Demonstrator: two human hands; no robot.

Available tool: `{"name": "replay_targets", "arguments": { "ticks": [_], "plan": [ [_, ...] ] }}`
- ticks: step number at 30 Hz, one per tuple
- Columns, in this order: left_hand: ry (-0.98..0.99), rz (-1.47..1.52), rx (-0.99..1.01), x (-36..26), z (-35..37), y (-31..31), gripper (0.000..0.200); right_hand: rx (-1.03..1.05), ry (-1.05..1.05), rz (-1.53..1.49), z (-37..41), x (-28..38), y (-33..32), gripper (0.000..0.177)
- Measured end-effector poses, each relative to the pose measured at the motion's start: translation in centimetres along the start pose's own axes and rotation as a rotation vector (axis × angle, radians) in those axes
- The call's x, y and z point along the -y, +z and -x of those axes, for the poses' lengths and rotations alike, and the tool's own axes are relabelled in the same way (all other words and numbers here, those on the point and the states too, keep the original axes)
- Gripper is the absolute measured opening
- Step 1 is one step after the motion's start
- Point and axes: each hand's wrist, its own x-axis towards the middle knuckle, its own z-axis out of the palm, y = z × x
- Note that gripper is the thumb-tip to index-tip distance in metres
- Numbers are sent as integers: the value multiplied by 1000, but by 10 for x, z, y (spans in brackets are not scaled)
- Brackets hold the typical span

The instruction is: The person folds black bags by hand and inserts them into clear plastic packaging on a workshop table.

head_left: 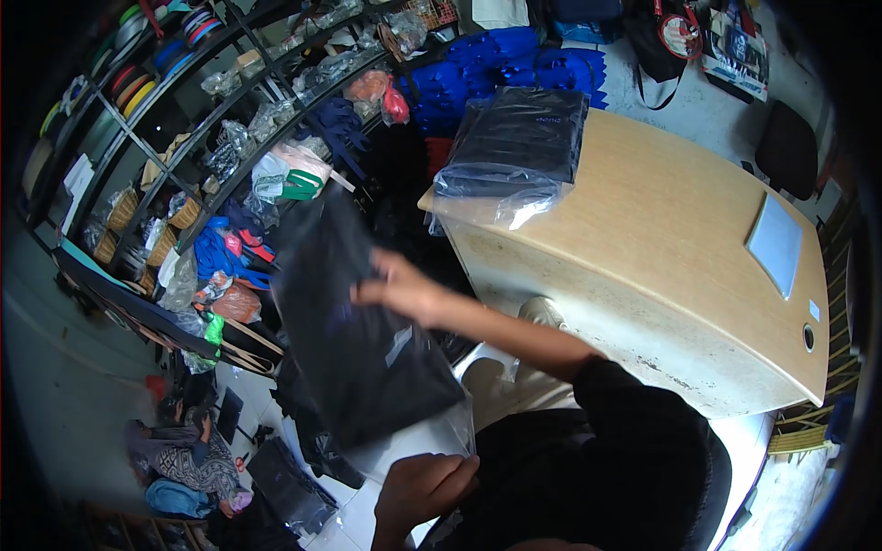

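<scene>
A black folded garment in a clear plastic bag [349, 367] hangs at an angle in front of my body, slightly blurred. My right hand [404, 289] lies on its upper side, fingers spread across the dark surface. Low in the view, my left hand [427, 491] is closed at the bag's lower end, where loose transparent plastic shows beside the knuckles. A small pale label or glare patch sits near the garment's lower part. On the near corner of the desk rests a stack of similar black bagged garments [514, 138] with small purple lettering on top.
The wooden desk [661, 220] stands to the right, bearing a pale folder [776, 243]. Crowded shelves [248, 138] with bagged goods, baskets and ribbon rolls run along the left. Blue bundles [501, 69] lie behind the stack. Another person [188, 459] and a black package [292, 487] are at lower left.
</scene>
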Motion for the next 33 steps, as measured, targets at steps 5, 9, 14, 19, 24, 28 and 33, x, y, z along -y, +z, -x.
{"name": "replay_targets", "arguments": {
  "ticks": [5, 9, 14, 19, 24, 28, 33],
  "plan": [
    [242, -374, -390, 32, -79, -7, 23, -340, -310, -153, -40, 151, -78, 35],
    [278, -258, -498, 81, -169, 12, 19, -615, -407, -8, -45, 192, -185, 42],
    [116, -200, -307, 154, -250, 73, 9, -964, -52, 561, -40, 149, -384, 36],
    [55, -230, -101, 179, -269, 120, 11, -1198, 39, 1044, -9, 123, -436, 74],
    [87, -298, -82, 157, -310, 101, 22, -1346, 79, 814, -15, 124, -434, 92],
    [42, -389, -119, 167, -356, 100, 55, -1164, -138, 515, -27, 113, -461, 75],
    [-158, -472, 21, 188, -402, 120, 81, -893, -218, 266, -27, 131, -426, 77]
  ]
}}
